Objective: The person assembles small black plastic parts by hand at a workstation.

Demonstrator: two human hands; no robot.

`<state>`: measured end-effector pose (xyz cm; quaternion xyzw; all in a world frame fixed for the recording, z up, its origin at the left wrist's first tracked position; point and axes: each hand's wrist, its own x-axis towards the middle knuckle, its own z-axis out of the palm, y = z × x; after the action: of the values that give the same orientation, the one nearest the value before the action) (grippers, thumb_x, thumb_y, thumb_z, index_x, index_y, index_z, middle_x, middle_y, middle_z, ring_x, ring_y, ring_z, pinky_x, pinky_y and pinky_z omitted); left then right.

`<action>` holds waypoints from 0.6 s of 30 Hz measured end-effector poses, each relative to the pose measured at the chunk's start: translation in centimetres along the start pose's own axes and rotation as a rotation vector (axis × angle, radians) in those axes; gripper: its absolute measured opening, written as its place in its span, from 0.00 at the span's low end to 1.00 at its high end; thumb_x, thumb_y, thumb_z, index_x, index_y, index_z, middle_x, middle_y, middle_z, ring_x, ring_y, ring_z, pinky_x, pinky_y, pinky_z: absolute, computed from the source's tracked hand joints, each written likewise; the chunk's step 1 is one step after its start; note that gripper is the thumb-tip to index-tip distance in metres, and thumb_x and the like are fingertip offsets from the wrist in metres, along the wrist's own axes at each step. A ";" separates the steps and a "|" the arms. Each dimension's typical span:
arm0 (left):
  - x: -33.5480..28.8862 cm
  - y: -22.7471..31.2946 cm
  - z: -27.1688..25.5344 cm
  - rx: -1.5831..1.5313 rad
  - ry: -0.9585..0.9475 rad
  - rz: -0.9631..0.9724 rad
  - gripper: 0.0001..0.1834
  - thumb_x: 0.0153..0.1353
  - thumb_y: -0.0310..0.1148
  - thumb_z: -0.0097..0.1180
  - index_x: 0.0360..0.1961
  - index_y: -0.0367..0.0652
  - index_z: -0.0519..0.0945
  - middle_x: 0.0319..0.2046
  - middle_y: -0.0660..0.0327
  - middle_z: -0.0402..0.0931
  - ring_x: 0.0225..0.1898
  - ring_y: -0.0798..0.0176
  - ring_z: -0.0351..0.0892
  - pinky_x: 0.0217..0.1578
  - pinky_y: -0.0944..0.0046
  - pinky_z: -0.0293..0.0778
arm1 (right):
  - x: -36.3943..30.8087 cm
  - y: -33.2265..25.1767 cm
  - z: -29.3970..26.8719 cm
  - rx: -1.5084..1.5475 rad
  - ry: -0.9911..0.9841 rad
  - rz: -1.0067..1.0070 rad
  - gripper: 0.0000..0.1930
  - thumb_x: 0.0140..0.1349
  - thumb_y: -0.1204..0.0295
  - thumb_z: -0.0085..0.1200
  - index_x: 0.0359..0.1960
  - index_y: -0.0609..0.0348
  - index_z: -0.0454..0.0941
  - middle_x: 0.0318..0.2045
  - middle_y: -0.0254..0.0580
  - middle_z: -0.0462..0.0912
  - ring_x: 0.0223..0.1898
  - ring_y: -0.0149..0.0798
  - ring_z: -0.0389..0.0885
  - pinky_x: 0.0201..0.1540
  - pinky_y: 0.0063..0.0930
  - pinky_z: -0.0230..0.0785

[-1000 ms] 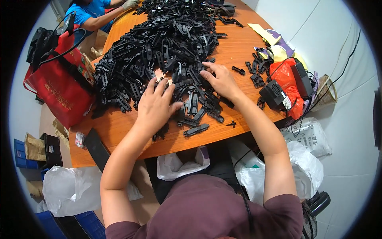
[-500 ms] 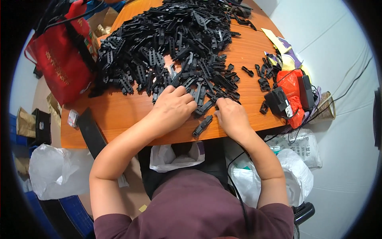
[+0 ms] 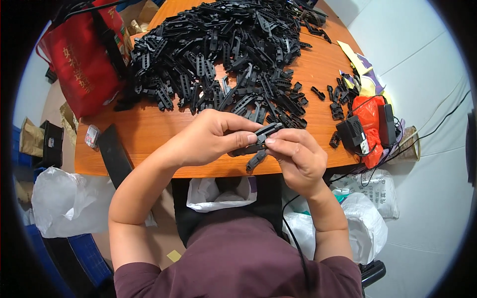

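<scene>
held black part (image 3: pixel 268 131) — heap (image 3: pixel 213 49) beyond, red bag (image 3: pixel 79 64) left, orange bag (image 3: pixel 366 115) right

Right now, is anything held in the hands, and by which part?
A black part, pinched near its left end by the left hand and near its right end by the right hand. Whether it is one piece or more cannot be told.

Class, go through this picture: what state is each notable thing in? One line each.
Left hand: pinching black plastic work
Right hand: pinching it too
Black plastic work: held in both hands, one part or several unclear
Pile of black parts: heaped loosely
White lap bag: open
Orange-red bag: crumpled
</scene>
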<state>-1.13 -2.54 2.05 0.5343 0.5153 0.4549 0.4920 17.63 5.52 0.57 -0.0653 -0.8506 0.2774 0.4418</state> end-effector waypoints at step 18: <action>-2.7 -0.6 1.6 0.747 0.287 0.638 0.27 0.41 0.28 0.68 0.45 0.35 0.75 0.34 0.53 0.78 0.30 0.55 0.77 0.31 0.61 0.73 | -0.6 -1.3 1.2 -0.078 0.014 -0.014 0.15 0.41 0.87 0.61 0.34 0.62 0.78 0.30 0.43 0.79 0.29 0.40 0.81 0.28 0.26 0.74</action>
<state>0.27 -5.33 1.39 0.7364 0.5165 0.4360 0.0284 17.24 3.67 0.27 -0.0783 -0.8581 0.2405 0.4469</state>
